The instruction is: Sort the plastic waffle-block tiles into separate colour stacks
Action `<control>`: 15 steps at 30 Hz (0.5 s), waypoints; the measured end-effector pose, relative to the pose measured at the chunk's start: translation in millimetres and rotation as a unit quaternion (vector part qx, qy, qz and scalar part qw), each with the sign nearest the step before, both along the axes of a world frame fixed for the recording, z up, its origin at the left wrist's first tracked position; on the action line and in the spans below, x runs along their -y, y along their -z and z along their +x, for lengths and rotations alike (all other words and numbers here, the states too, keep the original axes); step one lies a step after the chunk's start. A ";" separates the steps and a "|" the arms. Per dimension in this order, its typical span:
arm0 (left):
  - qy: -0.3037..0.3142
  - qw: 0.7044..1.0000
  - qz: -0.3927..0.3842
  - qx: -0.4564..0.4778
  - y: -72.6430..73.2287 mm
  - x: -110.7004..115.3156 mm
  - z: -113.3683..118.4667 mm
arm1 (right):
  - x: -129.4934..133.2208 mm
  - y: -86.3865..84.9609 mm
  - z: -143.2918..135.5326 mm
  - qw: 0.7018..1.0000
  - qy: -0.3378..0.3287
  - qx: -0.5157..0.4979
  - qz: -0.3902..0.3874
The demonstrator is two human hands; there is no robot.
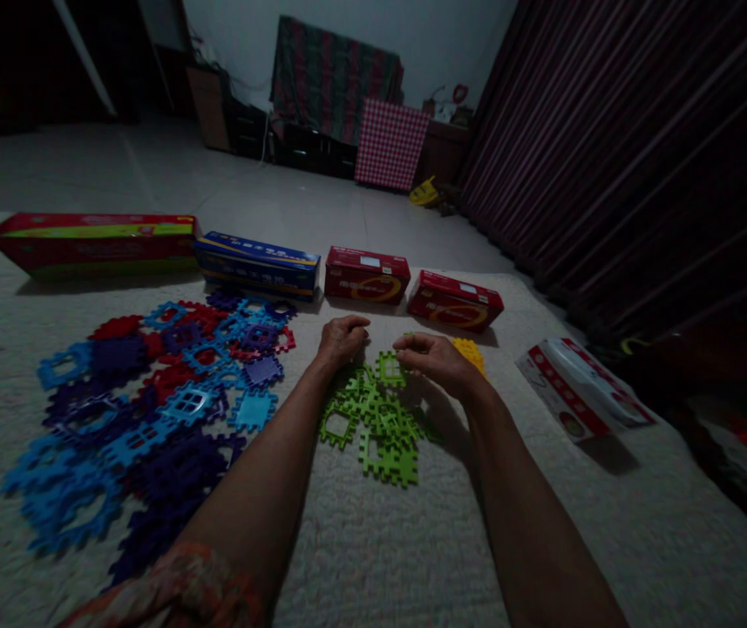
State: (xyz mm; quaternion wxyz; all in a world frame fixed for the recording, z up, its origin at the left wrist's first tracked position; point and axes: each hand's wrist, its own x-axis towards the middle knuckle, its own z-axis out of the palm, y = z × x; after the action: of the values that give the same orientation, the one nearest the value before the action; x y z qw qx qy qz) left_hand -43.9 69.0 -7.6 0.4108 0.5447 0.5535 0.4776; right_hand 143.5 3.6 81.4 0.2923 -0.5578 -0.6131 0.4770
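My left hand (pixel 342 339) is at the upper left edge of a pile of green interlocking pieces (pixel 379 410); its fingers are curled and what they hold, if anything, is hidden. Opposite it, my right hand (pixel 435 359) pinches the edge of a green windowed square (pixel 390 369) at the top of the pile. Yellow pieces (pixel 471 353) lie just beyond my right hand. Left of my left forearm spreads a large heap of light blue pieces (pixel 254 409), purple pieces (pixel 177 467) and red pieces (pixel 173 381).
A long red and green box (pixel 105 244), a blue box (pixel 259 266) and two red boxes (pixel 366 276) (pixel 456 300) line the far side of the quilted cover (pixel 399 558). At the right sits a white and red box (pixel 579 388). Dark curtains (pixel 614 131) hang beyond.
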 end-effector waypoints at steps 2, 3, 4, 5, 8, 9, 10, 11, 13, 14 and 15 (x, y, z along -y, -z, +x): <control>-0.001 1.000 0.000 -0.005 -1.2 0.6 -0.3 | -0.9 -1.8 5.7 0.998 0.008 0.044 0.039; 0.000 1.000 -0.001 -0.004 -2.1 1.1 -0.5 | -1.2 -2.5 8.5 0.995 0.012 0.079 0.063; 0.002 1.000 -0.004 -0.001 -3.2 1.8 -0.5 | -1.2 -3.1 10.8 0.988 0.015 0.123 0.090; 0.003 1.000 -0.009 0.003 -4.3 2.7 -0.5 | -0.8 -3.8 12.4 0.977 0.019 0.174 0.119; 0.007 1.000 -0.020 0.012 -7.8 5.4 0.1 | 1.8 -5.7 11.8 0.929 0.028 0.321 0.183; 0.007 1.000 -0.020 0.010 -8.9 6.3 0.2 | 2.9 -6.4 10.5 0.919 0.021 0.345 0.191; 0.007 1.000 -0.018 0.005 -9.8 7.0 0.2 | 3.7 -7.1 9.2 0.917 0.011 0.349 0.194; 0.008 1.000 -0.015 -0.001 -10.6 7.6 0.0 | 4.2 -7.9 8.4 0.921 -0.001 0.337 0.195; 0.009 1.000 -0.008 -0.012 -11.2 8.1 -0.6 | 4.4 -10.0 8.9 0.932 -0.017 0.297 0.206; 0.007 1.000 -0.005 -0.016 -11.0 8.0 -1.0 | 4.2 -11.3 10.3 0.934 -0.020 0.286 0.213; 0.006 1.000 -0.003 -0.020 -10.3 7.6 -1.4 | 4.1 -12.6 12.0 0.934 -0.021 0.285 0.215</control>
State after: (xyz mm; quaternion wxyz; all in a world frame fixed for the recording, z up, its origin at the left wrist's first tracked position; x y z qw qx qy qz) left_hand -45.3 61.4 2.7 0.4035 0.5563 0.5600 0.4627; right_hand 155.5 -0.5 94.1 0.2081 -0.5807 -0.7705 0.1606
